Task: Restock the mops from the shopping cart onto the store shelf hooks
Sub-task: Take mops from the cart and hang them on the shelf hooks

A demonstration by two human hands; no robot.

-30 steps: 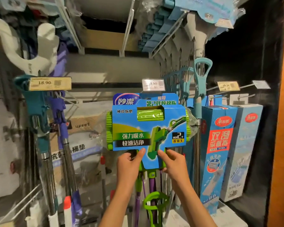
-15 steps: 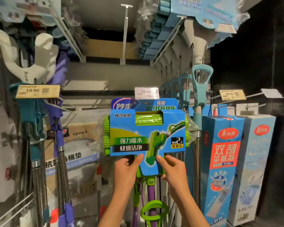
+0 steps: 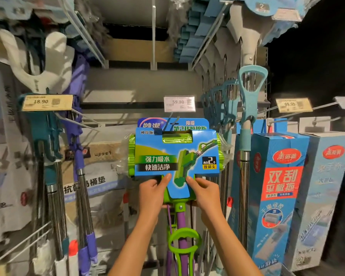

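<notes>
Below the 59.90 price tag (image 3: 179,103), the green mop (image 3: 176,156) in its blue card sleeve hangs upright, its top slot apparently threaded on the hook (image 3: 172,120) under that tag. The left hand (image 3: 152,193) and right hand (image 3: 204,193) each pinch the sleeve's narrow lower tab, thumbs on its front. This mop looks almost hung; letting go remains. Left of the tag hang teal and purple mops (image 3: 76,148); right of it stand blue boxed mops (image 3: 275,192). No cart shows, so remaining stock cannot be judged.

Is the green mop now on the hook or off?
Cannot tell: green mop card top overlaps the hook; both hands grip it.
</notes>
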